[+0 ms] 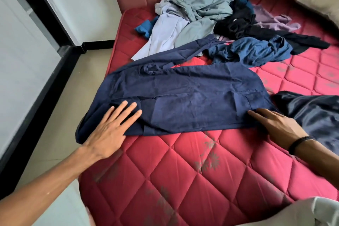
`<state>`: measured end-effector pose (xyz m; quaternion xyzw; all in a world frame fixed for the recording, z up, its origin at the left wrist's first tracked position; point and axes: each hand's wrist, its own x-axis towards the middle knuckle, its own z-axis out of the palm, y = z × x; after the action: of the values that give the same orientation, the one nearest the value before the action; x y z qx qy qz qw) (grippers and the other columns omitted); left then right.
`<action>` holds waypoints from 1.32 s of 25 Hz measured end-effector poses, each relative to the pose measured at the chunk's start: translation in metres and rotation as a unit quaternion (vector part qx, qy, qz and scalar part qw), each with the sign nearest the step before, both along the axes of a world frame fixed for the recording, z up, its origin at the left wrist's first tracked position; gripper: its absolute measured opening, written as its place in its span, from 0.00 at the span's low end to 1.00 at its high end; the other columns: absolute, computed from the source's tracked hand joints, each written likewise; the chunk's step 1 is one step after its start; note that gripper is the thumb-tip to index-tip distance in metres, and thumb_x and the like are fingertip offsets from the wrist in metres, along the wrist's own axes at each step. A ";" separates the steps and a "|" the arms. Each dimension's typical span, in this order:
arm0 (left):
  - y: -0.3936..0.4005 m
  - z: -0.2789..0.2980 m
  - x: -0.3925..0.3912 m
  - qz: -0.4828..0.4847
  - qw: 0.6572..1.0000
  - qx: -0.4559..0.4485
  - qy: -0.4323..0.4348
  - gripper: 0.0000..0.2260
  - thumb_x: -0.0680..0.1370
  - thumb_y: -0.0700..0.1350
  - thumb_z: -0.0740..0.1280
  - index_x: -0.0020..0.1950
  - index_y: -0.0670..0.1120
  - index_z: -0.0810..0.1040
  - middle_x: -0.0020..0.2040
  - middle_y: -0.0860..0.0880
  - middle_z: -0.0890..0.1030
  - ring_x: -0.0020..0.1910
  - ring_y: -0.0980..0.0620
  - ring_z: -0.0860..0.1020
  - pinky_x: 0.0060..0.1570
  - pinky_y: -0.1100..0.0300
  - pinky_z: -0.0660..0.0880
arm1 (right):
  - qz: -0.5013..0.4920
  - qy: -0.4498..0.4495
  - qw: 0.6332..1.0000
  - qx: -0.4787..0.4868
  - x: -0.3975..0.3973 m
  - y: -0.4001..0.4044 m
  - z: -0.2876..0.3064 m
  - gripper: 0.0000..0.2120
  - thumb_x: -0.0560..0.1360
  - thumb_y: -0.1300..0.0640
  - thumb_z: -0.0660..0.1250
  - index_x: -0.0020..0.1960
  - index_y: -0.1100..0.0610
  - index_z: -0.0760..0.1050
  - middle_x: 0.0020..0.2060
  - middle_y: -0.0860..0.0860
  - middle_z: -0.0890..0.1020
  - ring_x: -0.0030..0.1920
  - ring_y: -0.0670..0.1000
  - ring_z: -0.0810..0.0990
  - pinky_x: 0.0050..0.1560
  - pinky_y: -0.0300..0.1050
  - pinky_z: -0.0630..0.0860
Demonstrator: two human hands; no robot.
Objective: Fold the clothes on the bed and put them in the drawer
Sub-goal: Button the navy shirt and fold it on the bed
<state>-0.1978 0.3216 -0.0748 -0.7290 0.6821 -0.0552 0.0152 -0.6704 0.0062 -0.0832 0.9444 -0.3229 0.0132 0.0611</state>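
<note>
Navy trousers [183,97] are pressed flat on the bed [183,170] by left hand [110,128], fingers apart; right hand [275,124] looks flat too

Navy trousers [183,97]: matt woven cloth, creased. Mattress [192,170]: red quilted fabric, slight sheen, stitched diamonds; dark garment [311,113] at right looks glossy, satin-like. Floor [60,108]: smooth beige tile.

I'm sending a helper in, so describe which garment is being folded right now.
On the red quilted mattress, near its front edge, lie navy trousers. Unlike the crumpled heap behind, they are spread flat, with the left hand and right hand on their ends.
</note>
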 end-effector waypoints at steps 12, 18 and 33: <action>0.056 0.000 -0.019 -0.002 0.996 0.064 0.060 0.39 0.76 0.33 0.59 0.85 0.47 0.48 0.85 0.52 0.46 0.83 0.52 0.41 0.82 0.52 0.47 | -0.045 0.085 0.995 -0.021 -0.065 0.042 0.010 0.31 0.60 0.74 0.71 0.58 0.51 0.86 0.52 0.53 0.88 0.37 0.60 0.87 0.27 0.53 0.82; 0.100 -0.008 -0.051 -0.030 0.991 0.113 0.060 0.36 0.82 0.50 0.57 0.84 0.52 0.38 0.83 0.57 0.35 0.82 0.56 0.36 0.82 0.50 0.45 | -0.155 0.113 0.973 0.131 -0.092 0.084 0.036 0.40 0.56 0.75 0.71 0.62 0.46 0.84 0.52 0.52 0.88 0.49 0.55 0.87 0.42 0.46 0.83; -0.102 0.006 0.091 0.431 0.809 -0.080 0.392 0.26 0.73 0.58 0.78 0.65 0.45 0.83 0.62 0.45 0.83 0.61 0.44 0.81 0.65 0.54 0.75 | -0.162 0.053 0.978 0.122 0.094 -0.102 0.035 0.22 0.75 0.57 0.73 0.68 0.52 0.79 0.60 0.60 0.83 0.61 0.63 0.80 0.61 0.55 0.77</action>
<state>-0.1068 0.2193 -0.0683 -0.9064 0.2395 0.1933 -0.2893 -0.5767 -0.0962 -0.0477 0.8791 -0.4672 -0.0867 -0.0364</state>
